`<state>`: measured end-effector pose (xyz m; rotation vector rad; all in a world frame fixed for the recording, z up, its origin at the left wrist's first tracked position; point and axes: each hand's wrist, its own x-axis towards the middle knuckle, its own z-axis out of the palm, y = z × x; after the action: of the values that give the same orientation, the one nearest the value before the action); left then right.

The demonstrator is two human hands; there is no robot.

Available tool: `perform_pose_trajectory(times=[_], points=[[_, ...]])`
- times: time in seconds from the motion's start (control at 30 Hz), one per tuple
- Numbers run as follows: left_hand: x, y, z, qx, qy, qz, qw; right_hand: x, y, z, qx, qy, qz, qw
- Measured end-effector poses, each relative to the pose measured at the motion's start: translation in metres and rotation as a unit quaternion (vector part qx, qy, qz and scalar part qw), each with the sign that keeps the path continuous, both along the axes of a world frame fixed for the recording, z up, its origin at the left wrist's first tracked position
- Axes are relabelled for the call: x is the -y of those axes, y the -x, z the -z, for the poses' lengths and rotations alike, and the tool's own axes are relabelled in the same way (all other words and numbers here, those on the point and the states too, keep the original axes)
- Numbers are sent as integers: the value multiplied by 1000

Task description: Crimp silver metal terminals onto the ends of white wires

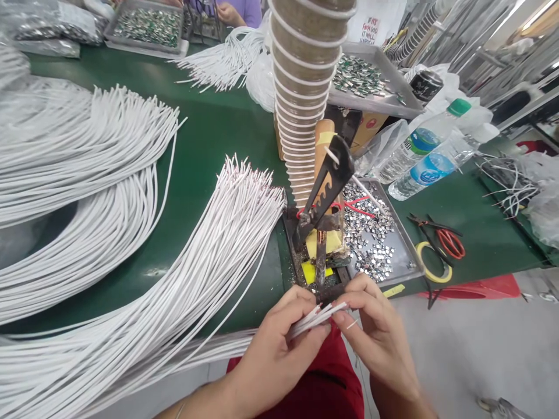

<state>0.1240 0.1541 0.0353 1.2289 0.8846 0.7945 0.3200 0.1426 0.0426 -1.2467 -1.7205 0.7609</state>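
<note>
On the white bag at the far side of your bench you can read "FROM GOD IT WILL HAPPEN"; the line above it is unclear. The blue labels on the two water bottles and the red mark on the cardboard box are too small to read.

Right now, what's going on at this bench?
A person's left hand grips a small bunch of thin white cables near their ends, while the right hand pinches the tips. Just beyond stands a dark lever press on the green table, with a grey tray of small shiny metal pieces beside it. Long fanned bundles of white cable lie to the left.
</note>
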Motion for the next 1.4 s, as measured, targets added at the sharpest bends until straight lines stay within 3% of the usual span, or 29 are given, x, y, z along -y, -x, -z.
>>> perform_pose_trajectory(times=[0.17,0.33,0.43,0.57,0.63,0.7,0.9,1.13,1.3,1.4], points=[[-1,5,-3,-13,21,17,1000,-1,-8,-2,3,13,-29,1000],[0,3,2,-18,54,61,997,1,-1,0,-52,-8,-61,997],[1,3,4,-16,54,58,997,1,0,1,-30,-24,-60,997],[3,5,5,-28,49,27,998,-10,-20,8,75,-45,51,995],[4,4,5,-32,51,8,998,-22,-36,17,150,-52,128,979],[4,3,4,-32,55,-13,998,-35,-49,27,220,-48,163,960],[5,2,3,-26,79,-56,995,-56,-64,48,258,-31,175,950],[1,2,1,-50,101,-57,992,-39,-52,34,211,-51,193,957],[-2,2,2,-39,106,-69,991,-10,-28,23,73,-45,112,990],[-3,2,3,-14,86,-81,993,-1,-12,18,61,-54,51,995]])
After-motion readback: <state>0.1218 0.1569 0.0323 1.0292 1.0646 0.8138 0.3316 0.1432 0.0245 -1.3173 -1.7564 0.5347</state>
